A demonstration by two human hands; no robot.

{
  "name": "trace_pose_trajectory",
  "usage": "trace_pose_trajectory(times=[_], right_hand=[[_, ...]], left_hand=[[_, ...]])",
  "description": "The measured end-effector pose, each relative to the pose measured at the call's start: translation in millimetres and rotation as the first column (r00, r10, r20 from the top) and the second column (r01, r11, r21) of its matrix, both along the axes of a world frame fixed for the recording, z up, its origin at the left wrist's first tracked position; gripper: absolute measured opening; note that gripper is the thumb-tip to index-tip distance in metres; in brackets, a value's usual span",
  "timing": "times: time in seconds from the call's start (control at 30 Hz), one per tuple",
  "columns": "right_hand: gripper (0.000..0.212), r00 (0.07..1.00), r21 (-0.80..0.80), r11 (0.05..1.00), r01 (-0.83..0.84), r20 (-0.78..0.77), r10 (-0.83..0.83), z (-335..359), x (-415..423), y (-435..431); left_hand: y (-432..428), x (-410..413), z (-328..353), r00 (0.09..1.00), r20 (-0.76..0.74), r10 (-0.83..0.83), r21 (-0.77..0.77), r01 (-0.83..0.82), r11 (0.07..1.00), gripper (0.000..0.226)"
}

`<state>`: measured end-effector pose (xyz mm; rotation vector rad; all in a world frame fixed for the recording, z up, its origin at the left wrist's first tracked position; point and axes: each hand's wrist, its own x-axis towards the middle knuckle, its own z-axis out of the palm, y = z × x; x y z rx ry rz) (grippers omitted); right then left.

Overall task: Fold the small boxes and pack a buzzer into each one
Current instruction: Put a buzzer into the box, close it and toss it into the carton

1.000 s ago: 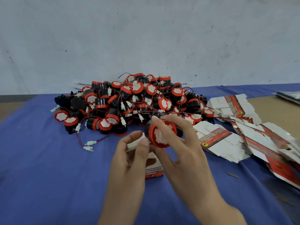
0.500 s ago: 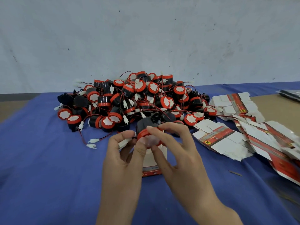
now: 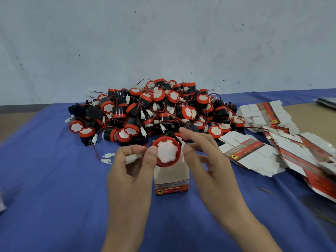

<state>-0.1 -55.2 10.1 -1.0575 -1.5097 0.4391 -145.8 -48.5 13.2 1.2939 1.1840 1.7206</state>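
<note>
On the blue cloth (image 3: 54,188) of a packing table, a worker's left hand (image 3: 131,171) pinches a white connector plug (image 3: 133,158) between curled fingers and thumb, the thumb tip resting against the rim of the buzzer (image 3: 167,151) it belongs to. The buzzer hangs just above the open mouth of a small box (image 3: 171,179). It looks like a light, rigid plastic part that a two-finger hold can manage, best taken by its hard round body and not by the thin lead, which seems the weak point and likely to snag unless tucked in first. It is a stubby black cylinder with a red collar, its face covered by a ragged-edged white sticker turned towards the worker. Behind it rises a tangled pile of buzzers (image 3: 154,113) of the same make, red wires and white plugs trailing between them. The box stands upright on the cloth directly beneath. It is pale card with a red band and a yellow emblem low on its front, thin enough, one would guess, to crush if squeezed hard. The right hand (image 3: 209,160) holds the buzzer from the right, thumb at the collar and fingers curling round the black body, though motion blur softens the contact. Further right lie flat box blanks (image 3: 251,151), fanned out and not yet folded.
</note>
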Motion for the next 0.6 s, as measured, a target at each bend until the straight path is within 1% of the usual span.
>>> trace_pose_trajectory(times=[0.07,0.1,0.17,0.23,0.37,0.47,0.6], right_hand=[[0.033,0.998,-0.02,0.998,0.064,-0.01,-0.064,-2,7,3],[0.039,0.995,-0.047,0.995,0.094,-0.021,-0.095,-3,12,5],[0.058,0.991,-0.142,0.982,0.125,-0.036,-0.132,-8,21,9],[0.079,0.993,-0.253,0.963,0.097,-0.037,-0.11,-14,27,13],[0.119,1.0,-0.437,0.899,-0.027,-0.004,0.028,-27,32,22],[0.127,0.993,-0.523,0.847,-0.097,0.002,0.115,-37,31,27],[0.125,0.98,-0.591,0.803,-0.079,0.101,0.171,-48,31,33]], left_hand=[[3,-4,-1,0.999,0.039,0.024,-0.036,-0.022,0.999,0.028],[4,-7,-1,0.998,0.058,0.034,-0.053,-0.031,0.998,0.027],[7,-10,-3,0.994,0.09,0.055,-0.081,-0.047,0.996,0.028],[9,-12,-4,0.992,0.103,0.065,-0.103,-0.054,0.993,0.029],[10,-10,-6,0.995,0.076,0.066,-0.127,-0.056,0.99,0.025],[10,-9,-7,0.998,0.027,0.058,-0.135,-0.054,0.989,0.024],[8,-5,-9,0.998,-0.059,0.03,-0.116,-0.037,0.993,0.022]])
